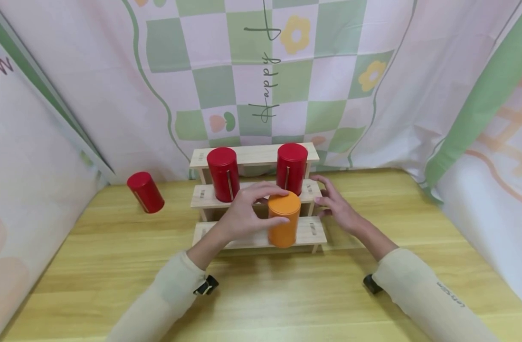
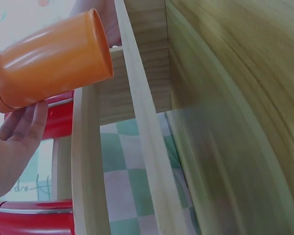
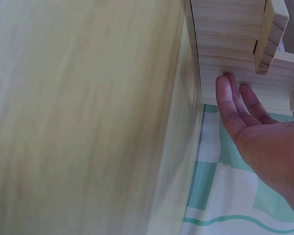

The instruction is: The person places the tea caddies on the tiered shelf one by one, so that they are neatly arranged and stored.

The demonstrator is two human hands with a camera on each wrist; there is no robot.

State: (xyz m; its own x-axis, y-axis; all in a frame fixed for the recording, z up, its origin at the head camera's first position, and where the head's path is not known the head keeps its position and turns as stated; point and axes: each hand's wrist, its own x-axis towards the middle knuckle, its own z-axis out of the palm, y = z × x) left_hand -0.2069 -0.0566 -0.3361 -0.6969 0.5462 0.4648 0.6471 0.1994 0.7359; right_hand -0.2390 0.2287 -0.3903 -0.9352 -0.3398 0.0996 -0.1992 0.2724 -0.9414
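Note:
My left hand (image 1: 242,214) grips an orange canister (image 1: 285,225) near its lid, with thumb and fingers on either side. In the left wrist view a gap shows between the canister's base and the bottom tier of the wooden stepped rack (image 1: 254,155). Two red canisters, one on the left (image 1: 224,175) and one on the right (image 1: 291,168), stand on the middle tier. Beside the rack's right end is my right hand (image 1: 339,206). In the right wrist view its extended fingers (image 3: 228,98) rest against the side panel, holding nothing.
A third red canister (image 1: 145,192) stands on the wood-grain table (image 1: 98,266), left of the rack. Behind the rack hangs a checked, flowered curtain (image 1: 252,71), with more fabric along both sides.

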